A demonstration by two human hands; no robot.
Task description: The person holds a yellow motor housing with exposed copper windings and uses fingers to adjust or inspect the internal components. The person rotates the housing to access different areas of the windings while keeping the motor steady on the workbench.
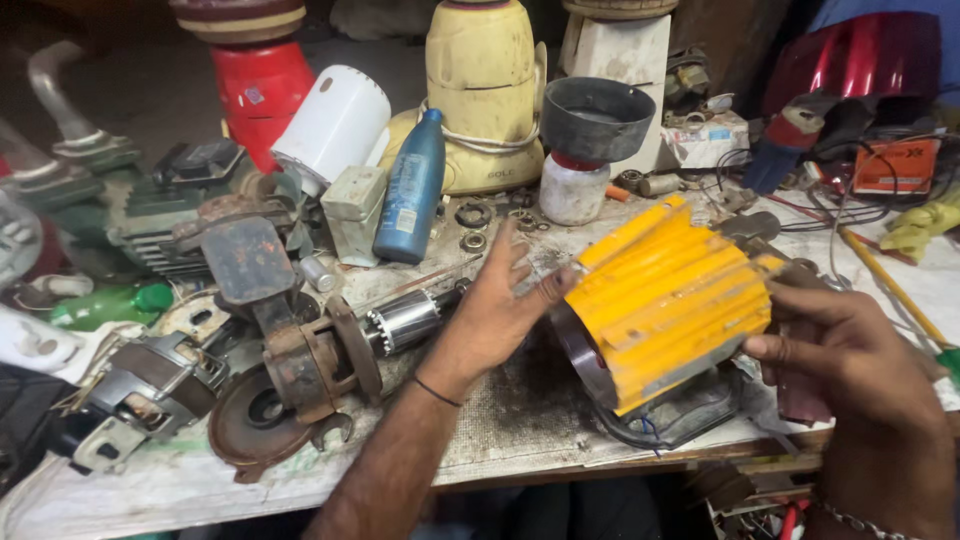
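Both hands hold one yellow finned housing (668, 300) above the surface (500, 420): left hand (500, 310) fingers spread flat against its open end, right hand (860, 370) fingers clamped on its far end. Behind lie one rusty rotor (330, 355), one blue bottle (411, 187) and two mixer bases (485, 90).
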